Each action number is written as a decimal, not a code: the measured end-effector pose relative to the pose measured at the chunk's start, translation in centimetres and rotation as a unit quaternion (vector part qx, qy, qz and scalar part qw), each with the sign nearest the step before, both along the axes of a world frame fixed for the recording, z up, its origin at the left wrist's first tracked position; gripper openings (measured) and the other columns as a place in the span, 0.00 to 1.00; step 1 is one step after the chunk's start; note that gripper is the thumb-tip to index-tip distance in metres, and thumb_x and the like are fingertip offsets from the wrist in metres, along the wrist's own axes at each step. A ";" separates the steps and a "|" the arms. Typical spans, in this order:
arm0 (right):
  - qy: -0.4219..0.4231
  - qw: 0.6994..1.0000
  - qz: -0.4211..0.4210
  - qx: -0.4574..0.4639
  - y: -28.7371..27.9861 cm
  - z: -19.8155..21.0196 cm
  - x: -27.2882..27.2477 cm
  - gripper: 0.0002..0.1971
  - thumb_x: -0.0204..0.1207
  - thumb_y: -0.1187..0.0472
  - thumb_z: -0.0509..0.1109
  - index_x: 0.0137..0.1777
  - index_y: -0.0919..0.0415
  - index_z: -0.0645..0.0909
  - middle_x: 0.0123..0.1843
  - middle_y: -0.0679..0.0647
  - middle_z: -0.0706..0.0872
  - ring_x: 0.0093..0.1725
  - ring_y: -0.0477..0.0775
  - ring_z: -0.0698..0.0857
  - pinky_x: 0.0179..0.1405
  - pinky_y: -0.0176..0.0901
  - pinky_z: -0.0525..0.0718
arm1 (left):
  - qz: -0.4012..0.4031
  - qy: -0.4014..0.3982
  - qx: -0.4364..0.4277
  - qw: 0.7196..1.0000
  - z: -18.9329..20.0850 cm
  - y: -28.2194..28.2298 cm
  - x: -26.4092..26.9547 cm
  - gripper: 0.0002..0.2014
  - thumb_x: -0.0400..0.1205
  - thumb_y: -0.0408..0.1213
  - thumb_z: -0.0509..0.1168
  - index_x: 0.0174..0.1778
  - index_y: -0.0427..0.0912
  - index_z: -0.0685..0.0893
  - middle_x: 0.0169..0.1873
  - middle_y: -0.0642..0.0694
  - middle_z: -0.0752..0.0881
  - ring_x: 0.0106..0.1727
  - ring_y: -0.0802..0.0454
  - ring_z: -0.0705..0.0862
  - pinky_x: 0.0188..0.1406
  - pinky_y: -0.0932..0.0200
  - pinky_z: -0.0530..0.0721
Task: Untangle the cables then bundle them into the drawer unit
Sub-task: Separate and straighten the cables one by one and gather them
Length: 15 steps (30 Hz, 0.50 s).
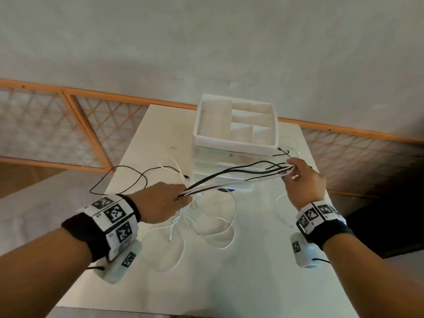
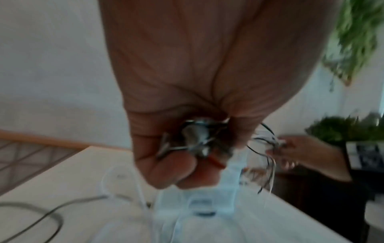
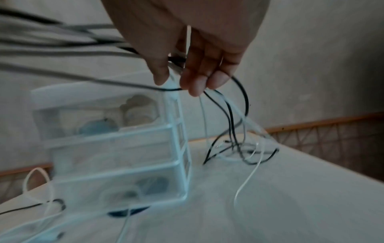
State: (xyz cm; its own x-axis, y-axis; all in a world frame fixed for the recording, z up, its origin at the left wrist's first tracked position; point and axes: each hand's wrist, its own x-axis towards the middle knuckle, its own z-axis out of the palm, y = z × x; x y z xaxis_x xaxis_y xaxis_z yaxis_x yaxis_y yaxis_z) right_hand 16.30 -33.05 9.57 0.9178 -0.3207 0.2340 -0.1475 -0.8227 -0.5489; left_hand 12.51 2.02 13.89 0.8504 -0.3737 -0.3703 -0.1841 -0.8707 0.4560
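A bundle of black and white cables (image 1: pixel 231 177) stretches in the air between my two hands, in front of the drawer unit (image 1: pixel 236 143). My left hand (image 1: pixel 165 200) grips one end in a fist (image 2: pixel 187 148). My right hand (image 1: pixel 296 173) pinches the other end between thumb and fingers (image 3: pixel 178 72), level with the unit's top tray. Loose ends hang from the right hand to the table (image 3: pixel 239 144). White loops (image 1: pixel 211 223) and a black loop (image 1: pixel 119 180) trail on the table. The unit is clear plastic with three drawers (image 3: pixel 116 148).
The white table (image 1: pixel 229 271) carries the drawer unit at its far middle. A wall with an orange-framed lattice panel (image 1: pixel 68 125) runs behind it. Green plants (image 2: pixel 353 41) stand off to the right.
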 end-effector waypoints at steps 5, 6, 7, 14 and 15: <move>0.085 0.994 0.056 0.048 4.4 -6.2 -3.4 0.32 0.71 0.60 0.78 0.74 0.50 0.69 0.58 0.48 0.84 0.45 0.56 0.87 0.52 0.46 0.84 | 0.236 0.042 -0.036 0.970 -4.9 -0.2 0.0 0.16 0.88 0.43 0.53 0.34 0.44 0.71 0.34 0.44 0.80 0.39 0.40 0.79 0.38 0.54 0.76; 0.109 0.991 0.076 0.019 5.2 -7.4 -4.1 0.24 0.72 0.61 0.76 0.67 0.50 0.75 0.56 0.48 0.85 0.46 0.56 0.87 0.54 0.48 0.85 | 0.288 0.076 -0.095 0.950 -5.1 -0.3 0.0 0.14 0.87 0.41 0.55 0.35 0.41 0.73 0.32 0.43 0.80 0.34 0.42 0.78 0.32 0.55 0.76; 0.144 0.982 0.119 -0.015 6.0 -8.5 -4.8 0.19 0.73 0.60 0.74 0.63 0.48 0.79 0.56 0.48 0.84 0.48 0.55 0.87 0.56 0.50 0.85 | 0.327 0.106 -0.156 0.926 -4.9 -0.5 -0.1 0.12 0.85 0.38 0.57 0.36 0.39 0.74 0.30 0.42 0.79 0.29 0.44 0.75 0.24 0.58 0.73; 0.279 0.890 0.283 -0.225 11.6 -11.4 -6.5 0.15 0.80 0.57 0.67 0.65 0.46 0.82 0.67 0.51 0.71 0.66 0.57 0.76 0.67 0.51 0.75 | 0.336 0.140 -0.315 0.876 -1.5 -1.8 -0.8 0.11 0.82 0.31 0.60 0.33 0.37 0.78 0.27 0.40 0.83 0.22 0.49 0.76 0.15 0.65 0.63; 0.285 0.879 0.279 -0.261 11.9 -11.2 -6.6 0.13 0.79 0.58 0.67 0.62 0.48 0.83 0.66 0.52 0.72 0.65 0.58 0.75 0.65 0.52 0.74 | 0.338 0.139 -0.319 0.875 -1.3 -1.8 -0.8 0.11 0.82 0.31 0.60 0.33 0.37 0.78 0.29 0.39 0.84 0.23 0.48 0.77 0.15 0.65 0.64</move>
State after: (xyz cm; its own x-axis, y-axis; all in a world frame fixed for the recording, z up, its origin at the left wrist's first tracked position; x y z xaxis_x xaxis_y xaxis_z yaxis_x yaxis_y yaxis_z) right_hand 9.69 -21.14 -1.64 0.9144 0.2308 -0.3327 0.2298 -0.9723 -0.0429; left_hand 11.69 0.21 12.61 0.8674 -0.0264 -0.4970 0.4691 -0.2905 0.8340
